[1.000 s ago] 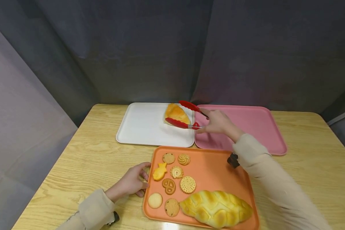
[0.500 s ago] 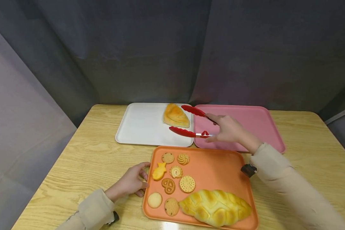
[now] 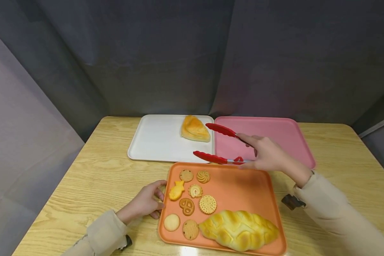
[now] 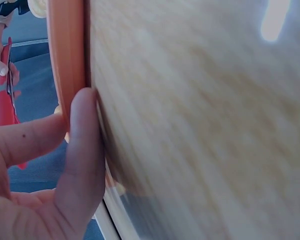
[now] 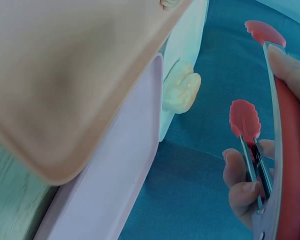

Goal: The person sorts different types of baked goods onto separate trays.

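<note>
Red tongs (image 3: 219,145) sit in our right hand (image 3: 268,156), just right of the frame's centre, the grip closed round their handles while the two red tips stand apart with nothing between them. The tips hang over the seam where the white tray (image 3: 153,142) meets the pink tray (image 3: 275,131), above the orange tray (image 3: 243,185). A golden pastry (image 3: 194,128) lies on the white tray's right edge, clear of the tongs. At lower left our left hand (image 3: 144,204) pinches the orange tray's rim on the wooden worktop (image 3: 92,177).
</note>
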`<control>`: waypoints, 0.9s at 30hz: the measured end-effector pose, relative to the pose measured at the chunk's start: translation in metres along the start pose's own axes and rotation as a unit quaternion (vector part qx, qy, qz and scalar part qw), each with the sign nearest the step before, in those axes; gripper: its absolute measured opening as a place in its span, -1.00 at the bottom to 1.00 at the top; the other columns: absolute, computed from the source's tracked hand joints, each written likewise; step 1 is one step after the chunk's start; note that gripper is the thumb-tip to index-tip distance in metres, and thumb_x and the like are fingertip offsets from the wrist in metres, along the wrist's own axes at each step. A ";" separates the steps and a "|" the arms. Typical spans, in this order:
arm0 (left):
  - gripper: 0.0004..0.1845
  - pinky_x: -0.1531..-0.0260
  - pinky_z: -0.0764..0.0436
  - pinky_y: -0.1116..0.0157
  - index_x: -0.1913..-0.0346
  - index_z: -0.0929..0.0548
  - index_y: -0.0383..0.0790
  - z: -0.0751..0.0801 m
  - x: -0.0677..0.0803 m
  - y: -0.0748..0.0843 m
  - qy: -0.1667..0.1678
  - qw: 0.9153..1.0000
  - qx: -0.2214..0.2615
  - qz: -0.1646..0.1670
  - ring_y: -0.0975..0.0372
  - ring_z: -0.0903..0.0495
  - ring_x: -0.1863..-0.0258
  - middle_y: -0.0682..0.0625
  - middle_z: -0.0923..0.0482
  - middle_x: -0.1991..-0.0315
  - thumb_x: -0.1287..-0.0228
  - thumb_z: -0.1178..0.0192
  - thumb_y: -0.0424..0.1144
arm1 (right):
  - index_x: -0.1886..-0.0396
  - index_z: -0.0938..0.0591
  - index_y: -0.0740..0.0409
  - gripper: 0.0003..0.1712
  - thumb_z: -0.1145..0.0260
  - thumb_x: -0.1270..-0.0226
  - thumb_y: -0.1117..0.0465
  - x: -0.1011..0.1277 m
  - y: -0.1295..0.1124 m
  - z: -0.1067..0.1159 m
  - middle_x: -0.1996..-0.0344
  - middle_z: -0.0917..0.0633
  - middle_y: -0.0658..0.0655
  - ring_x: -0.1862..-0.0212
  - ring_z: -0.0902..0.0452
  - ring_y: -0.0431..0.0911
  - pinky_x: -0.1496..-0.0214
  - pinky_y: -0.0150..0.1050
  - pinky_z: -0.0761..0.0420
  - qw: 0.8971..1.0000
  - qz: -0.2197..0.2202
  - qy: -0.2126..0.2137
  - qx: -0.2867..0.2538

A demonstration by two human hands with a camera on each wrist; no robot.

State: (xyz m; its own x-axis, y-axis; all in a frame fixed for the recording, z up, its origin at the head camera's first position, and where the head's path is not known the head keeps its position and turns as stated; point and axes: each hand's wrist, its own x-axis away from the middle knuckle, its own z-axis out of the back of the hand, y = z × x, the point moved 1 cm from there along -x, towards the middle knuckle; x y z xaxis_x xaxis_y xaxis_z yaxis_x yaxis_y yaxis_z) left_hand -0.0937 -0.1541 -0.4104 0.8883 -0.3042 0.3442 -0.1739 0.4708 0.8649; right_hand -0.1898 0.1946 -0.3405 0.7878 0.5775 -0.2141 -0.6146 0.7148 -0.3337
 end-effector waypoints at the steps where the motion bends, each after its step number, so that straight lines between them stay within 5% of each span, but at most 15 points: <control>1: -0.29 0.79 -0.57 0.20 -0.29 -0.18 -0.41 0.000 0.000 0.000 -0.001 1.000 0.000 -0.002 0.19 -0.46 0.74 -0.15 -0.38 0.39 0.00 -0.13 -0.65 | -0.20 -0.41 0.28 -0.01 -0.53 0.27 -0.08 0.003 0.000 0.001 0.26 -0.61 0.13 0.53 -0.33 -0.19 0.55 -0.35 -0.40 1.000 0.006 0.004 0.001; 27: -0.28 0.78 -0.58 0.21 -0.30 -0.16 -0.41 0.001 -0.001 0.000 -0.006 1.000 -0.006 0.003 0.19 -0.47 0.73 -0.15 -0.37 0.39 -0.01 -0.11 -0.64 | -0.16 -0.44 0.20 0.01 -0.59 0.41 -0.06 0.069 -0.005 0.016 0.55 -0.33 -0.22 0.58 -0.19 -0.38 0.62 -0.51 -0.19 0.996 0.062 0.055 0.015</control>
State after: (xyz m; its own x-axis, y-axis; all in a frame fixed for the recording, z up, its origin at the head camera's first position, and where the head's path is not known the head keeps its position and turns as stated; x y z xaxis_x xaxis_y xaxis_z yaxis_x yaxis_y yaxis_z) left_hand -0.0951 -0.1548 -0.4109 0.8815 -0.3116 0.3547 -0.1743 0.4833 0.8579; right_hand -0.1329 0.2378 -0.3393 0.7040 0.6172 -0.3513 -0.7075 0.6526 -0.2712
